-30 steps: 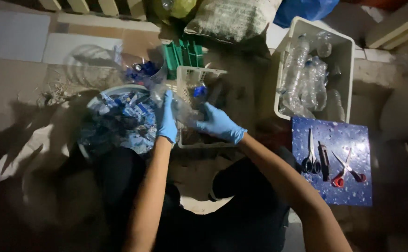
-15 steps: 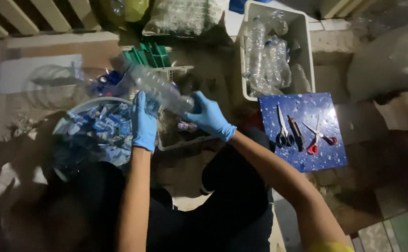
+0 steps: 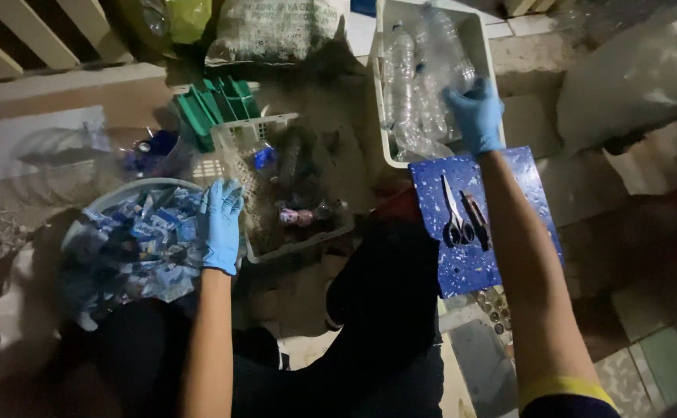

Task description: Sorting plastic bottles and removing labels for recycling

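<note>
Both my hands wear blue gloves. My right hand [image 3: 475, 114] reaches into a tall white crate [image 3: 476, 40] at the upper right and grips a clear plastic bottle [image 3: 448, 48] among several other clear bottles. My left hand [image 3: 221, 223] hangs with fingers apart and holds nothing, at the edge of a round basin [image 3: 104, 200] filled with blue and white plastic labels. Between the two hands stands a low white basket [image 3: 301, 241] with a few bottles in it.
A blue speckled board [image 3: 471, 263] with scissors [image 3: 454, 212] and a dark tool lies by my right forearm. Green crates [image 3: 216, 104], a sack [image 3: 276, 31] and a large white bag [image 3: 632, 73] stand around. My dark-clad knees fill the bottom.
My right hand carried the clear bottle from above the low basket over to the tall white crate. My left hand let go of the bottle and dropped beside the basin.
</note>
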